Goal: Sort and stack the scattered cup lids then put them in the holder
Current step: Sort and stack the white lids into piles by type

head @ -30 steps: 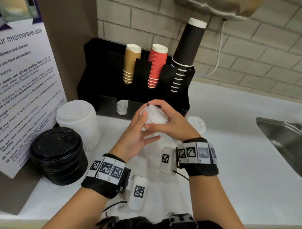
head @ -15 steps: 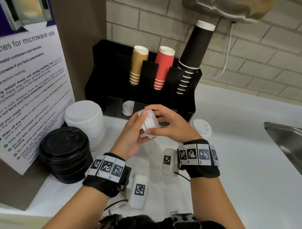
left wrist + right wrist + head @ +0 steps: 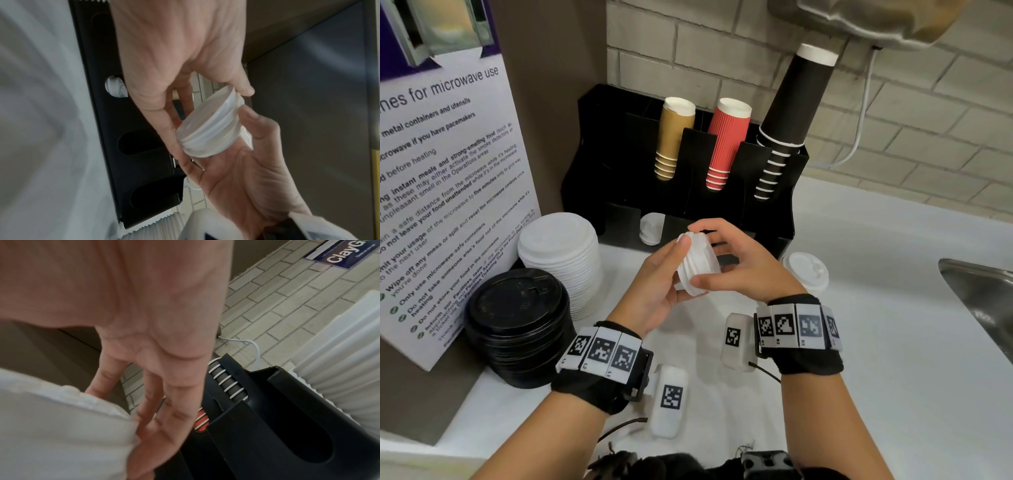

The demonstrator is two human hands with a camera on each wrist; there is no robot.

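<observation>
From the head view, my left hand (image 3: 654,281) and right hand (image 3: 743,270) were both clamped on the small stack of white lids (image 3: 697,262), its axis tipped toward twelve o'clock, where the black holder (image 3: 767,219) stood just beyond. Taller lid stacks sat at nine, a lone lid (image 3: 806,270) at three.

The left wrist view showed the stack (image 3: 211,129) pinched between thumbs and fingers.

The right wrist view showed my fingers (image 3: 164,402) curled against it, open slots near.
</observation>
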